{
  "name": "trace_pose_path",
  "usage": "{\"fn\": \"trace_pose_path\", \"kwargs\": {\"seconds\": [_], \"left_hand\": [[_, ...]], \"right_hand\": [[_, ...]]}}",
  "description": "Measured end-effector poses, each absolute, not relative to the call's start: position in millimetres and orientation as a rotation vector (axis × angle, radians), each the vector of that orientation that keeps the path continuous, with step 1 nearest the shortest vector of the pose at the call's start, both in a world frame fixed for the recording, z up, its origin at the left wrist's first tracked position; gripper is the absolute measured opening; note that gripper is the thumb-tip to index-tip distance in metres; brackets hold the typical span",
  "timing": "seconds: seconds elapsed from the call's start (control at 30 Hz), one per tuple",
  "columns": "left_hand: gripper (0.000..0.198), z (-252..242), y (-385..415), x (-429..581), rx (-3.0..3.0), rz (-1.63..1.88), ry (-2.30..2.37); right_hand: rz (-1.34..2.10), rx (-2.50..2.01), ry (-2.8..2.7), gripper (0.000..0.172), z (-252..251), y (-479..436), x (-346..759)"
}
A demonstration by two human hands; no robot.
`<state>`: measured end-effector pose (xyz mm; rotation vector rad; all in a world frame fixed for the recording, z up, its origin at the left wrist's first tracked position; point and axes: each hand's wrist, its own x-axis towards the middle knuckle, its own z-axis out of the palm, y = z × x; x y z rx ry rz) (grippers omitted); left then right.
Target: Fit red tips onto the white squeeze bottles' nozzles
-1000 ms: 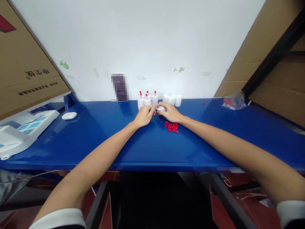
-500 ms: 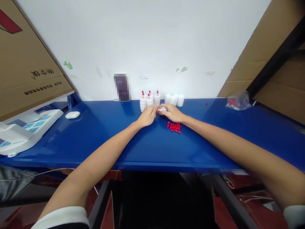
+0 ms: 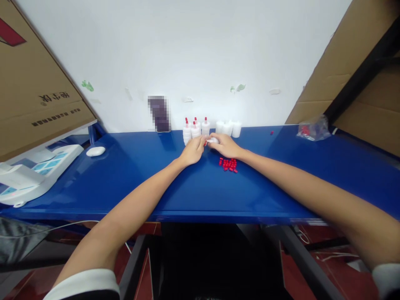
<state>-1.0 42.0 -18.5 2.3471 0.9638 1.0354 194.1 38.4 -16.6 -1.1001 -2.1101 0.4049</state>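
Note:
Both my hands meet at the far middle of the blue table. My right hand is closed round a small white bottle lying on its side. My left hand pinches a small red cap at the bottle's mouth. Just behind stand several white bottles with red caps, and to their right three white bottles without caps. A small pile of loose red caps lies right beside my right wrist.
A white weighing scale and a white oval object sit at the left. Cardboard boxes lean on the left, more cardboard on the right. A clear plastic bag lies at the far right, a stray red cap near it.
My hands stay together at the bottle with only slight finger movement. The view has shifted a little.

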Motion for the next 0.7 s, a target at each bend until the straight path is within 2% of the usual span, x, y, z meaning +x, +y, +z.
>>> {"fn": "trace_pose_path", "kwargs": {"seconds": [0.53, 0.7], "left_hand": [[0.043, -16.7, 40.5, -1.1, 2.401, 1.027, 1.120], [0.040, -13.4, 38.3, 0.0, 2.262, 1.064, 1.089]], "right_hand": [[0.406, -1.091, -2.098, 0.024, -16.5, 39.2, 194.7], [0.467, -1.076, -2.062, 0.025, -16.1, 40.0, 194.6]]}}
